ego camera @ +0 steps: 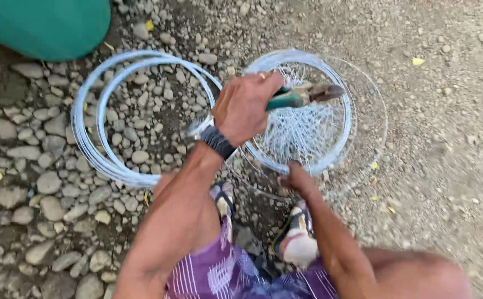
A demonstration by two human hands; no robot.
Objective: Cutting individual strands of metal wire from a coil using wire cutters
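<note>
Two coils of pale wire lie on stony ground. The left hand (245,108) has its fingers wrapped tight around the green handles of a pair of pliers (302,95), whose rusty jaws jut out past the knuckles over the right-hand coil (303,113). The right hand (297,178) sits at that coil's near rim, fingers seemingly pinching the wire, though blur hides the grip. Beyond the left wrist rests the larger coil (133,113), with a green drum (44,25) behind it.
</note>
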